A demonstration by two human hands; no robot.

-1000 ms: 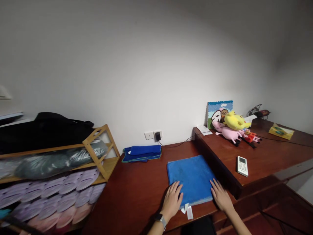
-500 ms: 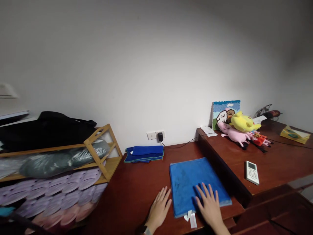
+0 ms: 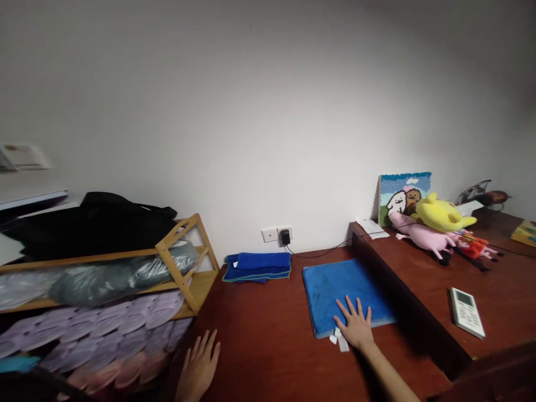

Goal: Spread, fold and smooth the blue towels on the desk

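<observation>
A blue folded cloth (image 3: pixel 343 287) lies flat on the reddish-brown table (image 3: pixel 263 329), with white tags at its near edge. My right hand (image 3: pixel 357 326) rests on the cloth's near part, fingers spread, holding nothing. Farther left, my left hand (image 3: pixel 199 365) is over the table's left edge, fingers stretched out and nothing in them; whether it touches the surface I cannot tell. Against the wall sits a darker blue cloth (image 3: pixel 263 265) with a green edge, folded, touched by neither hand.
At the left stands a wooden rack (image 3: pixel 203 290) with lilac and pink shoes and a black bag (image 3: pixel 96 223). The higher surface at the right holds plush toys (image 3: pixel 431 234), a picture (image 3: pixel 404 192) and a remote (image 3: pixel 468 312). A cable runs from the plug (image 3: pixel 285 237).
My left hand has moved left, away from the light blue cloth. That cloth has shifted toward the wall, my right hand still on it. The view has turned slightly left.
</observation>
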